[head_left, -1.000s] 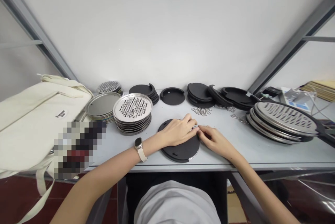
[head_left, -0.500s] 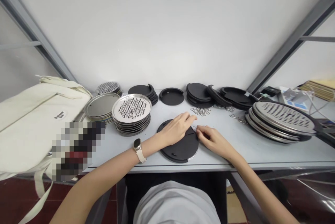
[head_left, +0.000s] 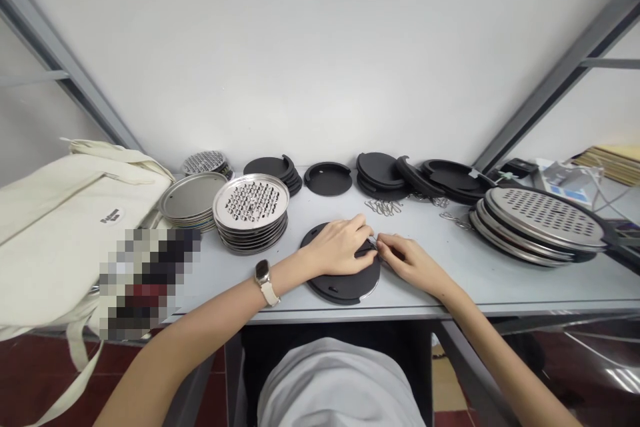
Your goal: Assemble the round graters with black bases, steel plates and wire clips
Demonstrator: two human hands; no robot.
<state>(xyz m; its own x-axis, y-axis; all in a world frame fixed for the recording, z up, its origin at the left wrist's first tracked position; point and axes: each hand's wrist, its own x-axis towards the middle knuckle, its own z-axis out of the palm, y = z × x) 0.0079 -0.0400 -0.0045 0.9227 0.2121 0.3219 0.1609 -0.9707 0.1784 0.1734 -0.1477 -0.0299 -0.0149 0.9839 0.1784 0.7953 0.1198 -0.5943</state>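
- L hand (head_left: 337, 248): spread, pressed on blk round disc (head_left: 345, 288), fingers pointing twd R hand
- R hand (head_left: 406, 259): fingers pinching small wire clip (head_left: 373, 241) at disc's far-R part; clip mostly hidden
- Disc: flat on gray surface (head_left: 500, 290), round, no long axis, near front edge
- Steel grater stack (head_left: 251, 204) to L, wire clips pile (head_left: 383, 207) beyond
- White wall (head_left: 320, 47) behind; canvas bag (head_left: 65, 214) at far L

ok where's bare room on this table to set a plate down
The widest bare stretch of grey table lies between the right hand and the right stack of steel grater plates, in front of the wire clips. A narrower strip runs between the left stack of steel grater plates and the black disc. The back row of black plates is crowded.
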